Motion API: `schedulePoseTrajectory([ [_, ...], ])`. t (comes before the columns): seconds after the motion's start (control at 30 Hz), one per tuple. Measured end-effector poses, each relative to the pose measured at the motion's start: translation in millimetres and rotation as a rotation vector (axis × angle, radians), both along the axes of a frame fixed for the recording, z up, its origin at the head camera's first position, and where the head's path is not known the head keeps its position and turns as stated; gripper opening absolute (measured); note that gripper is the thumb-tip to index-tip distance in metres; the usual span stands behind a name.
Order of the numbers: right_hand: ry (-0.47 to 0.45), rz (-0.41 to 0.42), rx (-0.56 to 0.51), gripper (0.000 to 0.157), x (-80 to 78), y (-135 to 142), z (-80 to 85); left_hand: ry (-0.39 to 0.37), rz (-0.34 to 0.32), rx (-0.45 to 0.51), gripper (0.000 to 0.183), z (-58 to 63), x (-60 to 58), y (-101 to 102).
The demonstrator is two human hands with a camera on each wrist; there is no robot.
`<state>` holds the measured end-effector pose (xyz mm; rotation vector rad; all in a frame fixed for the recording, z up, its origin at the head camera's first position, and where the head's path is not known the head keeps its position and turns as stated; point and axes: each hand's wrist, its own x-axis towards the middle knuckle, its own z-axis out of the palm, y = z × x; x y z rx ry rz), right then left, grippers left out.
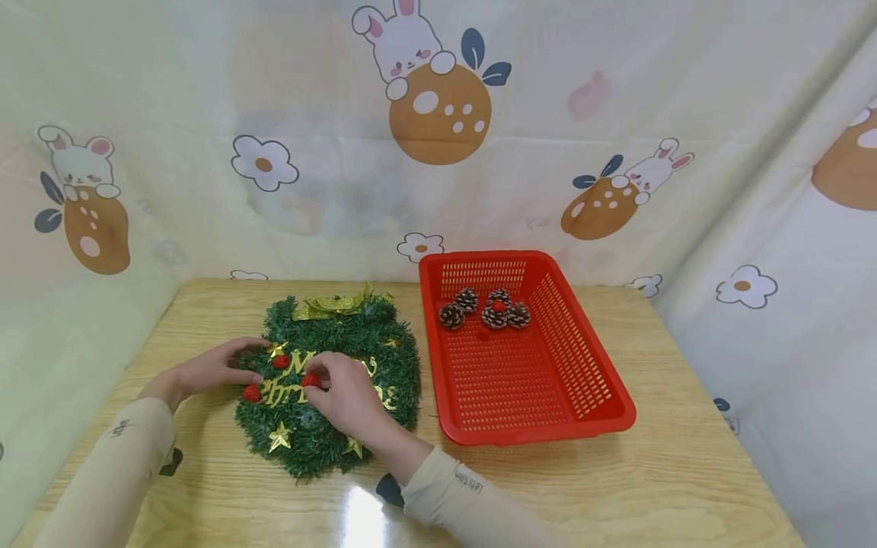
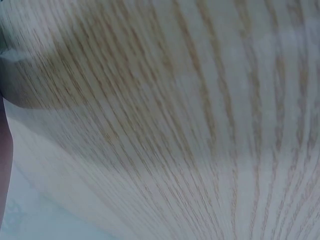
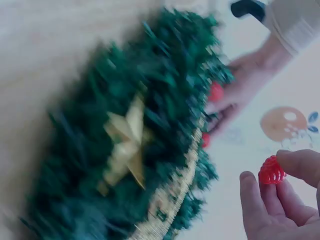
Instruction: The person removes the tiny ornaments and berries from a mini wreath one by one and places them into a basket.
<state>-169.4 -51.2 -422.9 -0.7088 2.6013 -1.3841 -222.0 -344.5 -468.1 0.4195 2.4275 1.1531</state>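
Note:
A green Christmas wreath (image 1: pixel 301 441) with gold stars, gold lettering and a gold bow lies on the wooden table. My right hand (image 1: pixel 346 392) is over its middle and pinches a red raspberry ornament (image 3: pixel 271 171) between thumb and fingers. At the wreath's left edge, my left hand (image 1: pixel 219 367) rests with fingers and thumb spread apart. One red berry (image 1: pixel 251 393) sits in the greenery by the left thumb. Another red berry (image 1: pixel 281 360) is a little higher, near a gold star (image 1: pixel 277 349). The left wrist view shows mostly tabletop, with a sliver of the hand at its edge.
Right of the wreath stands a red plastic basket (image 1: pixel 448 411). Several pine cones (image 1: pixel 451 316) and a couple of small red berries (image 1: pixel 483 333) lie inside it. Behind the table hangs a curtain (image 1: pixel 329 221) printed with rabbits and flowers.

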Motion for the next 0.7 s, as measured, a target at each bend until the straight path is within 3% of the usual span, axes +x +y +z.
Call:
schedulePoseTrajectory([
  [0.1, -0.058, -0.036, -0.065, 0.027, -6.0, 4, 10.9, -0.013, 0.006, 0.004, 0.071, -0.3, 0.6, 1],
  [0.33, -0.078, -0.081, -0.168, 0.024, -20.5, 14, 33.4, 0.0, 0.011, -0.017, 0.072, 0.7, 0.9, 1],
  [0.7, -0.121, -0.173, -0.244, 0.028, -46.9, 30, 57.2, 0.014, -0.003, -0.015, 0.072, 0.2, 0.8, 0],
])
